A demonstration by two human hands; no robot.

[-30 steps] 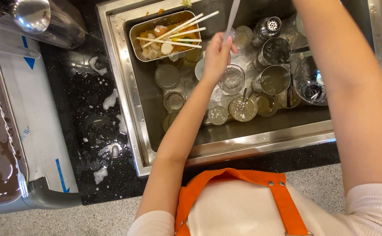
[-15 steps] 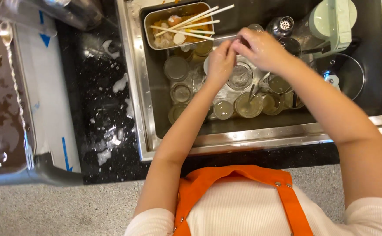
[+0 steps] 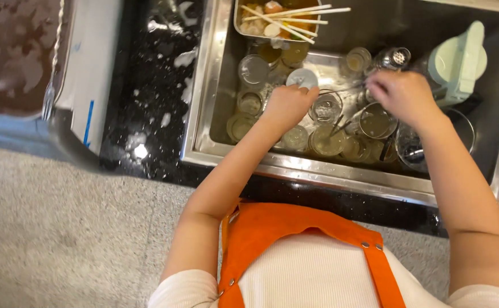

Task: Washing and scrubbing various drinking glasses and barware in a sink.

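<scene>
My left hand sits low in the steel sink, curled over the crowd of dirty glasses, its fingers bent down among the rims near a small white lid; I cannot tell whether it grips anything. My right hand hovers over a glass of murky water, fingers drawn together as if pinching something thin, though what is between them is too blurred to tell. Half a second ago the two hands were close together, almost touching over the same glass; now they are apart, the right one moved toward the pale green jug lying at the sink's right end. A glass shaker with a perforated metal top stands just beyond my right hand. At the far edge of the sink a metal tray holds food scraps and wooden chopsticks laid across it. To the left the black stone counter is wet and flecked with foam. My orange apron lies over a cream top, above a grey speckled floor
</scene>
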